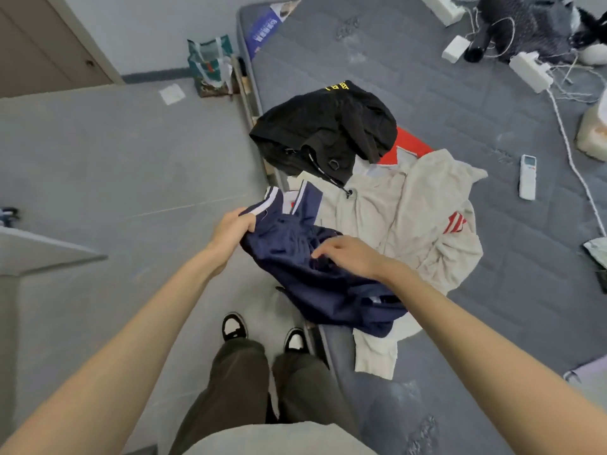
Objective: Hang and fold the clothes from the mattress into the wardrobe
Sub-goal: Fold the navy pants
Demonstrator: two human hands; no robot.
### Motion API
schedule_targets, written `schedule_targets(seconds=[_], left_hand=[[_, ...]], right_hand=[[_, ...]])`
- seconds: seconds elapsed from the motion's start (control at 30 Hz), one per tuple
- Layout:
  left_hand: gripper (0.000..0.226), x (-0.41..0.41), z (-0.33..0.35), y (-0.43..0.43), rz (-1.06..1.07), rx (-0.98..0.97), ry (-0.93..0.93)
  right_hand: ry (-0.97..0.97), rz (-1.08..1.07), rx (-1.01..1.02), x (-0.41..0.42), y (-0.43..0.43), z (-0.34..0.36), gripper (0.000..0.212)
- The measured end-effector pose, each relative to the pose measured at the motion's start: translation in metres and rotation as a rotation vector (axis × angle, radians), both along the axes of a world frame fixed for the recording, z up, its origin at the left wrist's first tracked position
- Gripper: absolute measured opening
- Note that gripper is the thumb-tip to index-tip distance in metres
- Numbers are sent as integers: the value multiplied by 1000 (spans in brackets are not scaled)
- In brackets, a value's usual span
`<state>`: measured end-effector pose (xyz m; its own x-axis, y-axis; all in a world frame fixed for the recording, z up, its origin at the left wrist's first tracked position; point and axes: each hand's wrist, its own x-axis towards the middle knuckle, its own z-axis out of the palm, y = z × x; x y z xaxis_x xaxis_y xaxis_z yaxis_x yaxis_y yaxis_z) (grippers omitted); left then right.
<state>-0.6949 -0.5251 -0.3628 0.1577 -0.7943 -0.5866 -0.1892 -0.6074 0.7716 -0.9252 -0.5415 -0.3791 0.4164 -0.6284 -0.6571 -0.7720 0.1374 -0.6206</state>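
left grip [235, 229]: clamped on the white-striped edge of the navy garment [315, 287]; fingers curled round the cloth.
right grip [348, 256]: laid on the middle of the navy garment, fingers lightly bent on the cloth; whether any cloth is pinched cannot be told.
navy garment: bunched, spanned between both grips; its lower part is draped over the mattress [476, 103] edge, under the right grip's forearm.
beige garment [427, 218]: spread on the mattress just right of the right grip, partly covered by the navy garment; a red stripe mark is seen on it.
black garment [328, 126]: heaped on the mattress beyond both grips, overlapping the far edge of the beige garment.
red cloth [412, 144]: partly seen between the black and beige garments.
remote [528, 177]: laid flat on the mattress, well right of the right grip.
floor [131, 159]: left of and below the left grip; shoes [234, 325] are stood on it beside the mattress edge, nearer than both grips.
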Motion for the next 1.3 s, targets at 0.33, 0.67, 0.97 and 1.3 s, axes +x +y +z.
schedule_targets(seconds=[0.33,0.67,0.97,1.3], left_hand=[[58,129,81,90,110,-188,205],[34,254,134,188,279,-306,-88],[50,314,140,230,289,-170,-132],[6,345,187,232,465,-560,-223]], right_hand=[[-139,414,-307,171,9,29,76],[-214,406,-139,313,76,76,20],[-336,453,-447,390,101,156,22],[-231,699,-580,418,82,207,52]])
